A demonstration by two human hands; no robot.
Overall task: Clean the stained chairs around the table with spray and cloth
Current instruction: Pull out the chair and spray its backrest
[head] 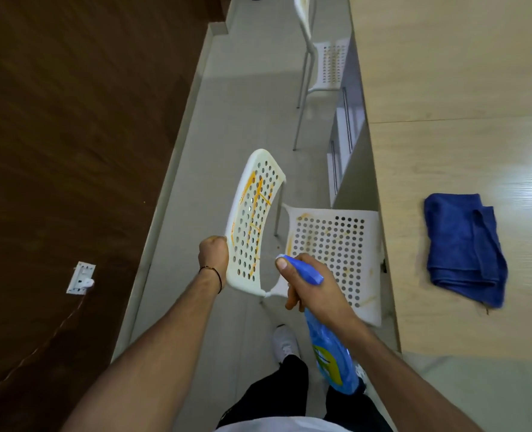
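Table (445, 73), blue cloth (464, 244) | left fingers (211, 244), mostly hidden, grip chair backrest (252, 219) | right fingers (282, 264) grip spray bottle (327, 347)

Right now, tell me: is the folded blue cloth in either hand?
No: the folded blue cloth lies on the light wooden table; the left hand grips the white chair back, the right hand a blue spray bottle.
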